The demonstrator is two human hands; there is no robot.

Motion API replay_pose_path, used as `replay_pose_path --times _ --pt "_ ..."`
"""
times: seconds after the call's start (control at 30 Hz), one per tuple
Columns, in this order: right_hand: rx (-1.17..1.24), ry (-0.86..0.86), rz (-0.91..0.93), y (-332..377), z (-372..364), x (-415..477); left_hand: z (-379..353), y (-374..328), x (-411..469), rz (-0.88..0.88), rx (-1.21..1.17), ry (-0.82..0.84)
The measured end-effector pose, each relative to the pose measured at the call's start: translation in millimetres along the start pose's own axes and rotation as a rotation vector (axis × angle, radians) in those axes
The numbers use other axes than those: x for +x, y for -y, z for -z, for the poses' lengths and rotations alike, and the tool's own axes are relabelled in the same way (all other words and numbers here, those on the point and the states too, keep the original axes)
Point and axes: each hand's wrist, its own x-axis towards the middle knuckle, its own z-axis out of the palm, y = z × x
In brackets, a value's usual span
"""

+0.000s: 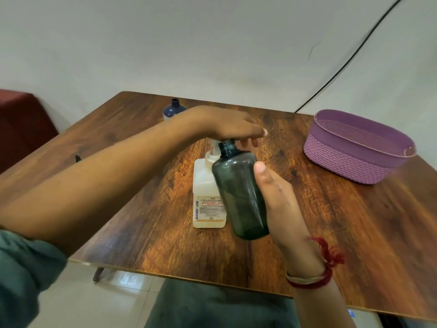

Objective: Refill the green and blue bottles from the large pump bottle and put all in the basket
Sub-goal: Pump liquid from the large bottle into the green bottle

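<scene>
Two grips work over the wooden tabletop (354,233). Nearest, the right grip (281,197) is curled round the green bottle (238,192), thumb up along its side, holding it off the surface and tilted towards 11 o'clock. Its uncapped neck sits just beside the white pump stem. Behind it the large pump bottle (204,192) stands upright at the middle of the tabletop, label facing the person. The left grip (227,124) lies palm-down on the pump head, fingers stretched out and somewhat blurred, closed round nothing. From the pump bottle, a small dark cap (76,158) lies well apart at 9 o'clock. The purple basket (350,159) stands at 2 o'clock, and the blue bottle (172,111) stands upright and uncapped at 11 o'clock, partly hidden by the left wrist.
</scene>
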Motion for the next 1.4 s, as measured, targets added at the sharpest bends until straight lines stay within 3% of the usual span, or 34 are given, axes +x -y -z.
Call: replay_pose_path --times 0.13,0.33,0.5,0.63,0.83,1.1,1.23,1.4 --pt "0.007 0.009 -0.014 -1 -1 0 -8 9 2 0.078 -0.064 0.115" --pt "0.008 -0.004 -0.027 -8 -5 -6 -14 10 2 0.13 -0.057 0.14" --pt "0.012 0.028 -0.004 3 2 -1 -1 4 -2 0.02 -0.002 0.008" --pt "0.009 0.042 -0.005 2 2 0 -4 6 0 0.03 0.045 0.081" --pt "-0.002 -0.009 -0.02 -8 -5 -4 -15 14 3 0.151 -0.08 0.119" --pt "-0.004 0.022 0.005 9 2 2 2 4 -3 0.038 0.033 0.016" --pt "0.021 0.008 -0.022 0 -4 -1 -11 14 -1 0.12 -0.099 0.081" --pt "0.05 -0.018 -0.048 -4 -9 -4 -13 9 -4 0.153 -0.101 0.071"
